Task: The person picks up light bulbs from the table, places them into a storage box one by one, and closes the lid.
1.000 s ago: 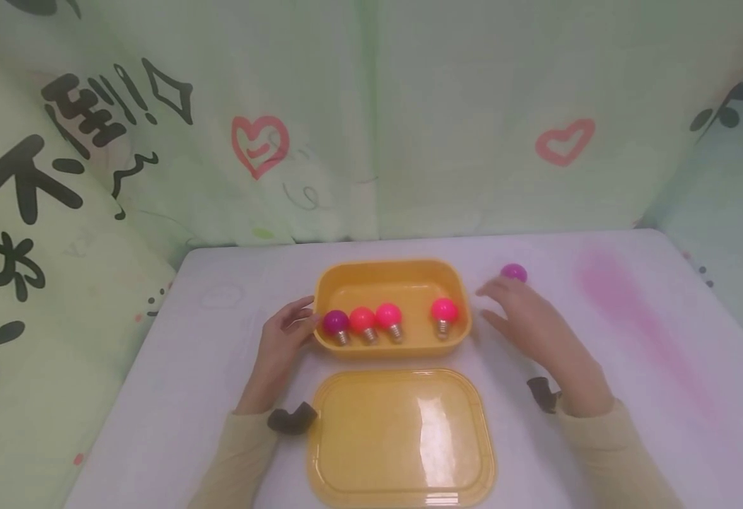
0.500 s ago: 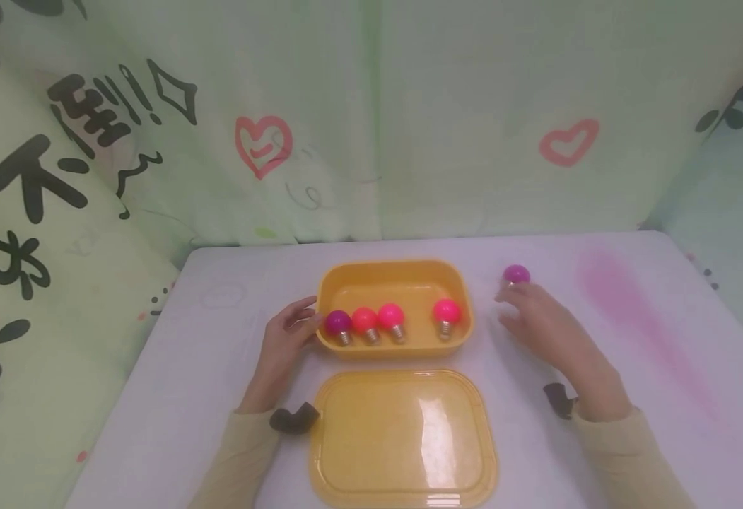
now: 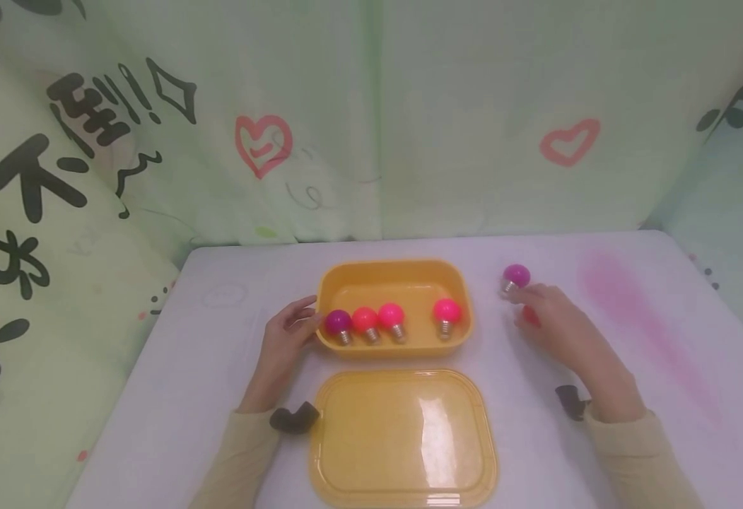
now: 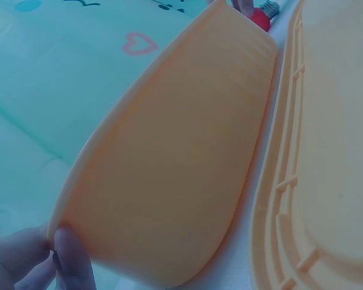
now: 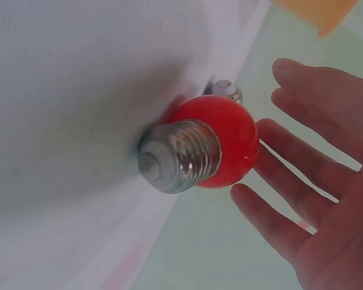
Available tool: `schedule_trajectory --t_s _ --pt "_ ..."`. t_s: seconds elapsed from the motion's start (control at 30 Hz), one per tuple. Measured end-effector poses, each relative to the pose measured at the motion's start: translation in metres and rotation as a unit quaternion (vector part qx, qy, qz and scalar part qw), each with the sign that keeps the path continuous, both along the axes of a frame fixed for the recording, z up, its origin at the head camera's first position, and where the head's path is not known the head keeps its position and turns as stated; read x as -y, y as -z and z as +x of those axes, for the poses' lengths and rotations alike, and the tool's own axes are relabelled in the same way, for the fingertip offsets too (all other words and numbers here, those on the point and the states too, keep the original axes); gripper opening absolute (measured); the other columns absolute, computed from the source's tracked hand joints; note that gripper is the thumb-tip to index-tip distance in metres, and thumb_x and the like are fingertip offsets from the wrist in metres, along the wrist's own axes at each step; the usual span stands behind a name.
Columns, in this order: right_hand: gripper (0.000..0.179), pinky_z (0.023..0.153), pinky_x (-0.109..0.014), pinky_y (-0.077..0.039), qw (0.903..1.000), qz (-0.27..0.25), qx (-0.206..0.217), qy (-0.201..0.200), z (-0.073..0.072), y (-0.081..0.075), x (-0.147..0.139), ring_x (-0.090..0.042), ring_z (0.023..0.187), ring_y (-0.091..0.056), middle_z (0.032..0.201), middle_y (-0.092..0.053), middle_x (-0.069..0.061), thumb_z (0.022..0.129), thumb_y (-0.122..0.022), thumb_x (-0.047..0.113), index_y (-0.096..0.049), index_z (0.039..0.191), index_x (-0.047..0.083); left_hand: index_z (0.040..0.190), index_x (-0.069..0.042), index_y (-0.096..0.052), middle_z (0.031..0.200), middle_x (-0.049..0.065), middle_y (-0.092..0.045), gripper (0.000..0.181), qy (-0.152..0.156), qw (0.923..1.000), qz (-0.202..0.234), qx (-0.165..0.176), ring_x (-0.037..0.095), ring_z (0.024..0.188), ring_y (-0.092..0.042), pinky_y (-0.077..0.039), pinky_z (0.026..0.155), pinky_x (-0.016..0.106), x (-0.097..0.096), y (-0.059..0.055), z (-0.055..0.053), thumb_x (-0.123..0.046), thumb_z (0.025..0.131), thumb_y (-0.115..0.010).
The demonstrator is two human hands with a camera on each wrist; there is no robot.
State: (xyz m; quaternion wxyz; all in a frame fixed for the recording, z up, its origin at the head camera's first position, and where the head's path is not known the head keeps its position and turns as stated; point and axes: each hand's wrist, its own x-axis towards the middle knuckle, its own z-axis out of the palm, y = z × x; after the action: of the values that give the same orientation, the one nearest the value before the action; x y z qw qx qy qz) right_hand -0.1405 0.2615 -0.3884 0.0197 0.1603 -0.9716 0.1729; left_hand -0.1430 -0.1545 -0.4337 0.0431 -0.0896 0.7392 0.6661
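Observation:
In the head view, my left hand [image 3: 288, 332] holds the left end of the yellow plastic box [image 3: 377, 268]. In the left wrist view its thumb and fingers [image 4: 72, 257] meet at the box's rim corner. My right hand [image 3: 562, 329] is over the table right of the box, beside a red light bulb [image 5: 224, 142]. The right wrist view shows its fingers extended by the bulb's round end, not curled around it. Just beyond the hand lies a purple light bulb [image 3: 516, 275], its metal base toward me. Several pink, red and purple bulbs [image 3: 392, 315] lie along the box's near side.
In front of the box lies a flat yellow lid [image 3: 403, 438]. Both rest on a white tabletop [image 3: 167, 396] with a pink stain [image 3: 638, 311] at right. Pale green curtains [image 3: 447, 127] with drawings surround the back and sides.
My right hand has moved right and toward me, past the purple bulb, uncovering it and bringing the red bulb into sight. The left hand stays at the box.

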Motion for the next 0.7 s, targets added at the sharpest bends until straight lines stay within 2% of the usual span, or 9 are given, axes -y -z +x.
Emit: schedule_trajectory --t_s 0.17,0.43,0.7 --pt "0.034 0.099 -0.06 -0.046 1.0 -0.001 -0.009 0.002 -0.0001 0.005 -0.0056 -0.046 0.114 -0.055 0.116 -0.061 -0.028 0.086 -0.074 0.002 -0.064 0.117 -0.007 0.134 -0.016 -0.059 0.122 0.011 -0.059 0.043 0.0 1.0 0.0 0.004 0.022 0.111 -0.062 -0.056 0.087 0.022 0.0003 0.0003 -0.0002 -0.023 0.094 -0.07" --pt "0.041 0.099 -0.061 -0.046 0.9981 0.003 0.038 0.048 0.0033 0.0061 -0.007 -0.045 0.118 -0.053 0.121 -0.06 -0.027 0.086 -0.074 0.005 -0.061 0.124 -0.005 0.134 -0.017 -0.06 0.121 0.01 -0.059 0.042 -0.002 0.9999 0.008 0.005 0.021 0.109 -0.062 -0.057 0.086 0.022 0.0001 0.0006 0.0002 -0.023 0.093 -0.07" --pt "0.043 0.1 -0.061 -0.045 0.9973 -0.003 0.044 0.058 0.0034 0.0067 -0.0105 -0.046 0.119 -0.052 0.122 -0.059 -0.028 0.086 -0.074 0.003 -0.06 0.125 -0.006 0.133 -0.017 -0.06 0.12 0.009 -0.058 0.042 0.0 0.9999 0.01 0.003 0.021 0.109 -0.061 -0.057 0.087 0.023 -0.0003 -0.0001 0.0007 -0.025 0.093 -0.07"
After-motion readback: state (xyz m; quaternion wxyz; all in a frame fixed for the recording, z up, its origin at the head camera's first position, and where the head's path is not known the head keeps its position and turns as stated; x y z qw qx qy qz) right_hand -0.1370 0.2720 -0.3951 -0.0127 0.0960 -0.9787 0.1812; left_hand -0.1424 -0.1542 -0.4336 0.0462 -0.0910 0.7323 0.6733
